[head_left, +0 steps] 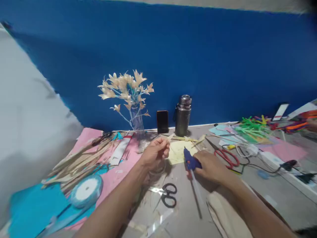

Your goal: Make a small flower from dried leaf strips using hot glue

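My left hand (pixel 157 150) is closed in a pinch above the table, with a small pale petal-like piece (pixel 170 136) poking out at its fingertips. Wrapped in my right hand (pixel 209 167) is a blue hot glue gun (pixel 190 161), its nozzle pointing away from me and a clear glue stick (pixel 195 185) sticking out of its back. Just beyond the gun lies a yellow sheet of paper (pixel 179 152). Black-handled scissors (pixel 168 195) rest on the table between my forearms. Past my left hand, pale flowers (pixel 126 86) stand in a clear vase (pixel 137 122).
A phone (pixel 162 121) and a metal flask (pixel 183 115) stand by the blue wall. Left are dried husk strips (pixel 81 162) and a ribbon roll (pixel 86 191). Right are red-handled scissors (pixel 228 158), a power strip (pixel 284 172) with cables and green pipe cleaners (pixel 252 127). Another person's hand (pixel 312 124) shows far right.
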A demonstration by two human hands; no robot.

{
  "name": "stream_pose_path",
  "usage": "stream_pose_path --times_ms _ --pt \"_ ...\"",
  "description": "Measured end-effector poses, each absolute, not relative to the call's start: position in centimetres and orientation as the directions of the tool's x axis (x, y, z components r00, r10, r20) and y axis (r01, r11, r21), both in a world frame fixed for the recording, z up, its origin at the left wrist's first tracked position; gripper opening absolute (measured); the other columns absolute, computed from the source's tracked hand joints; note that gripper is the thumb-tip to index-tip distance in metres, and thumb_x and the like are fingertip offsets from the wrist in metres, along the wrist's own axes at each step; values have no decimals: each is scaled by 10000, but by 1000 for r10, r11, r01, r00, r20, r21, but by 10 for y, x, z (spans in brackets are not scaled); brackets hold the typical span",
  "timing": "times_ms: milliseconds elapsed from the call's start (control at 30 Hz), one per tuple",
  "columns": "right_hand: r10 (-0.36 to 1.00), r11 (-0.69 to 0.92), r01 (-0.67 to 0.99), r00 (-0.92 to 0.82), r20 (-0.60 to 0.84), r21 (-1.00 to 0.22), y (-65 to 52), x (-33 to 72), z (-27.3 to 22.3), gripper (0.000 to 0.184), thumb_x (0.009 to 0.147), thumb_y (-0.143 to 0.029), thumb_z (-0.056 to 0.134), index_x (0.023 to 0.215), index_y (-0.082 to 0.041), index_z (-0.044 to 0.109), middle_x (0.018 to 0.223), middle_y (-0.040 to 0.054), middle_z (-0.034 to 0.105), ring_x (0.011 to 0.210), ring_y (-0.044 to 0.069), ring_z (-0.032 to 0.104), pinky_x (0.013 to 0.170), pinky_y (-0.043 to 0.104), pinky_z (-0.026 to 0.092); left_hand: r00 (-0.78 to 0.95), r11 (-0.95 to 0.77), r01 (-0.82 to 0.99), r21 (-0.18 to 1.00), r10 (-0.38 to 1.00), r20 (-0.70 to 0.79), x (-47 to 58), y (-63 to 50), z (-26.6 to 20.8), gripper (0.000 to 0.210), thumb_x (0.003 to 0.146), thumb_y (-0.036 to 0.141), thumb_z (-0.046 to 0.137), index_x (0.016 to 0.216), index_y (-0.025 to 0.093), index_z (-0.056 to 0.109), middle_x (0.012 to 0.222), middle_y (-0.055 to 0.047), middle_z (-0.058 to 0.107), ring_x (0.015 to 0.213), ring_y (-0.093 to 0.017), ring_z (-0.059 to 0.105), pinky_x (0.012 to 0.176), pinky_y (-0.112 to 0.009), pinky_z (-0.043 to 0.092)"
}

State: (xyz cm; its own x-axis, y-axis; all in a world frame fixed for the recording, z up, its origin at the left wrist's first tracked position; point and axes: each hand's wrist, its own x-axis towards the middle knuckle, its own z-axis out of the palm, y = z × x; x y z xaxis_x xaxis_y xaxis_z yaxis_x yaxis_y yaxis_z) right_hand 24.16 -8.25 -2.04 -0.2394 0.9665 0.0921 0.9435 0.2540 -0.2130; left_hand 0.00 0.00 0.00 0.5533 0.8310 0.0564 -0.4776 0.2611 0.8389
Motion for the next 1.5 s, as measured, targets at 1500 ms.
stream_pose_path --times_ms 1500 --pt "987 85 145 -149 63 -986 -76 105 27 403 781 -532 724 652 -154 675 632 37 675 533 98 433 530 263 321 293 182 -483 856 955 -37 -56 -76 -12 277 727 316 781 687 150 564 601 13 589 440 -43 437 451 -173 273"
